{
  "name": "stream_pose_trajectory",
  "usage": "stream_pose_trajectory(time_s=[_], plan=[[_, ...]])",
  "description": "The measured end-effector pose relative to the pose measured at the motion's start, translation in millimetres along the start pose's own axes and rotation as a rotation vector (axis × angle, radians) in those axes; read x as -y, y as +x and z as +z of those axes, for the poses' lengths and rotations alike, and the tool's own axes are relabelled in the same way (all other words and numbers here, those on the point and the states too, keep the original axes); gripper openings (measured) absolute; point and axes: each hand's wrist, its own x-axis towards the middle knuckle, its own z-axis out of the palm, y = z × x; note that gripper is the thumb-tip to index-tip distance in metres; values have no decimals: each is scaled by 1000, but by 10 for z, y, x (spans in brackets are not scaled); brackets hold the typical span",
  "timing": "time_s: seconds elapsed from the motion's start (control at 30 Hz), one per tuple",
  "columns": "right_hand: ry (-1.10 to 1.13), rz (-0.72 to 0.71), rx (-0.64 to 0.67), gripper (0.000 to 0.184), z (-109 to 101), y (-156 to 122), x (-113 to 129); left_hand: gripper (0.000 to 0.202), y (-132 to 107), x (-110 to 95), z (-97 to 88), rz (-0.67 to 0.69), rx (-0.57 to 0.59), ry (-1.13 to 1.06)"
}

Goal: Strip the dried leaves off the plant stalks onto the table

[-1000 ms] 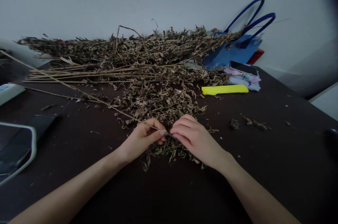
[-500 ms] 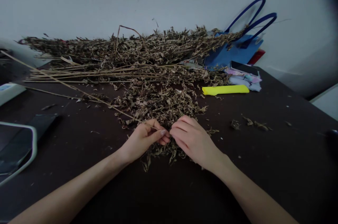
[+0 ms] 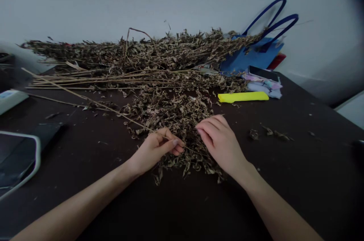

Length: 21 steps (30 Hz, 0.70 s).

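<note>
A long, thin dried stem (image 3: 99, 105) slants from the upper left down to the middle, with my left hand (image 3: 159, 147) closed on it between thumb and fingers. Its leafy end passes right, over a heap of dried leaves (image 3: 170, 110). Over the right side of that heap is my right hand (image 3: 220, 140), fingers curled together and pointing left. Whether a leaf is pinched in its fingertips is hidden. Some loose leaves lie below both hands on the dark table (image 3: 182, 207).
Behind the heap lie bare stems (image 3: 99, 81) and a thick bundle of dried plants (image 3: 170, 49) along the wall. A blue bag (image 3: 250, 57), a phone (image 3: 264, 74) and a yellow strip (image 3: 243, 97) are at right. A white-framed object (image 3: 38, 154) sits at left.
My right hand has moved right and slightly up, away from my left hand. The stem's far end has shifted right and down, while my left hand stays nearly in place.
</note>
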Motion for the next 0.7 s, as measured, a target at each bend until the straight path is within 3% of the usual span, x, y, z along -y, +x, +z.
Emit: stream_pose_trajectory(time_s=[0.23, 0.47, 0.7], plan=[[76, 52, 50, 14, -80, -13, 1, 15, 7, 9, -32, 3, -6, -42], [318, 67, 320, 16, -167, -7, 69, 14, -3, -49, -70, 60, -13, -49], [442, 184, 402, 22, -125, -27, 91, 12, -12, -45, -60, 117, -25, -50]])
